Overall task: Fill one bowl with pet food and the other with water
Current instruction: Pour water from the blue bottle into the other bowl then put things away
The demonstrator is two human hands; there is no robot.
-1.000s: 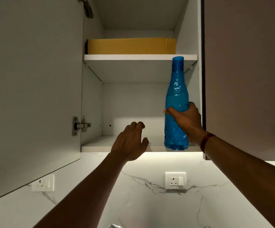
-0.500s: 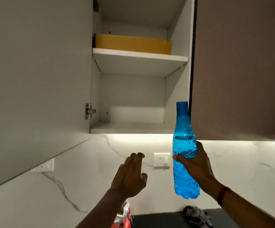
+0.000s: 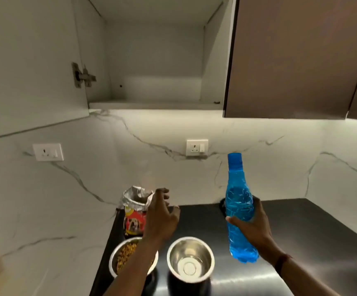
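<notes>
Dark table (image 3: 301,242) is carrying two steel bowls nearest: left bowl (image 3: 114,256) is holding kibble (image 3: 128,251), right bowl (image 3: 204,251) is standing empty, awaiting water. Beyond, the right grip (image 3: 252,229) is clamping the blue bottle (image 3: 239,201) upright at mid-body above the table, beside that bowl, likely for uncapping; its translucent crinkled body is carrying a blue cap. The left grip (image 3: 162,216), fingers apart, is hovering empty beside the opened food bag (image 3: 133,218).

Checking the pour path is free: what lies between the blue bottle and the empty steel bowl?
Nothing stands there: the head view shows only bare dark counter between the blue bottle, held by the right hand, and the empty steel bowl.
</notes>
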